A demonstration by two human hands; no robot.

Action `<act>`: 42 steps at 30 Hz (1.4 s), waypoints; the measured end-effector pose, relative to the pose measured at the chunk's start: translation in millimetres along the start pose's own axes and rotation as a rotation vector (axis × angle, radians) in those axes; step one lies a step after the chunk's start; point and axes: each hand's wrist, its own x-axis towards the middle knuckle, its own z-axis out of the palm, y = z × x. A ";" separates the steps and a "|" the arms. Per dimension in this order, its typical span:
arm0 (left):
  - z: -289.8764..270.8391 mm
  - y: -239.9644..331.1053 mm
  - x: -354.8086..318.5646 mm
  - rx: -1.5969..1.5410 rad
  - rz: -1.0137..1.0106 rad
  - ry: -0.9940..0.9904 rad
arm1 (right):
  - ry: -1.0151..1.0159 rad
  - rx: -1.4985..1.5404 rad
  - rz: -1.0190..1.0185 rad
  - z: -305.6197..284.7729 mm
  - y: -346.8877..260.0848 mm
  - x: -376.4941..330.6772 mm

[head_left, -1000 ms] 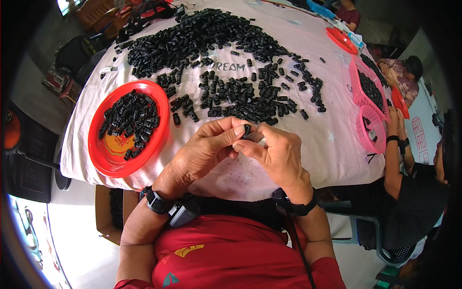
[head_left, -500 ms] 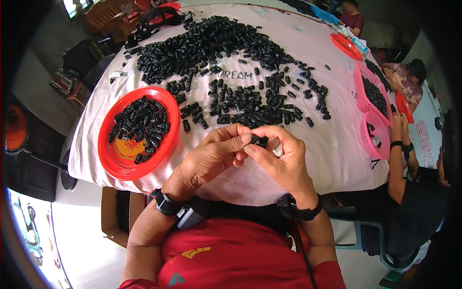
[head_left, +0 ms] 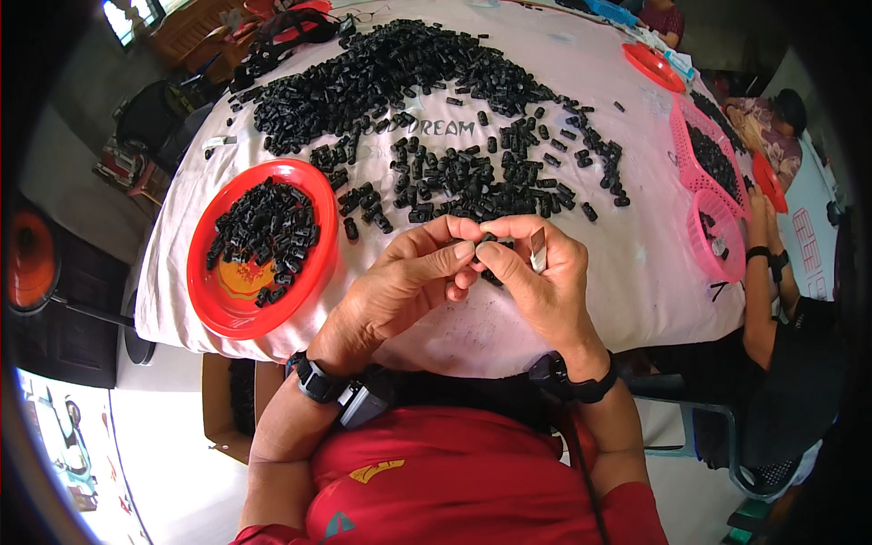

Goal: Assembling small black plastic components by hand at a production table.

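Note:
In front of my body, both hands meet over the near part of the cloth-covered table (head_left: pixel 454 336). The thumb and forefinger of my left hand (head_left: pixel 400 282) are pinched together at a small black plastic part (head_left: pixel 491 275). My right hand (head_left: pixel 545 282) is closed on the same part from the other side, its thumb covering much of it. A short flat blade with a white wrapped end (head_left: pixel 539 250) sticks up between the right hand's fingers. On the left, a red plate (head_left: pixel 202 291) holds a heap of similar black parts (head_left: pixel 263 227).
A large pile of black parts (head_left: pixel 391 82) spreads over the table, with looser ones (head_left: pixel 463 186) nearer me. At right stand a pink basket (head_left: pixel 681 154), a pink bowl (head_left: pixel 715 268) and a red plate (head_left: pixel 654 68). Another person's hands (head_left: pixel 763 218) are beside them. A cardboard box (head_left: pixel 216 400) sits below left.
My right hand has shifted slightly, and the blade between its fingers now points more upright. Both hands still hold the black part. The whole view has moved a little.

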 end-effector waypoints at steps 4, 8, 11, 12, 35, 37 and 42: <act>0.6 0.1 -0.5 -0.004 -0.021 0.027 | 0.045 0.027 0.004 2.6 -2.1 -0.3; 0.5 -0.3 -3.1 -0.008 -0.017 0.016 | 0.098 -0.164 -0.023 -1.3 0.1 -0.1; -2.6 2.7 -3.6 -0.009 -0.002 0.015 | 0.091 -0.196 0.047 -3.5 -1.3 -3.4; -3.1 2.9 -3.1 -0.009 0.004 0.014 | 0.089 -0.197 0.047 -3.2 -2.2 -3.6; -2.5 -2.5 0.3 0.023 0.037 0.007 | 0.017 -0.677 -0.478 -3.6 8.4 -0.3; -3.2 -4.0 0.3 0.007 0.043 0.002 | 0.035 -0.838 -0.646 -5.1 11.4 0.1; -6.5 -5.7 -0.5 -0.037 0.014 0.045 | 0.035 -1.053 -0.694 -2.5 1.6 -2.5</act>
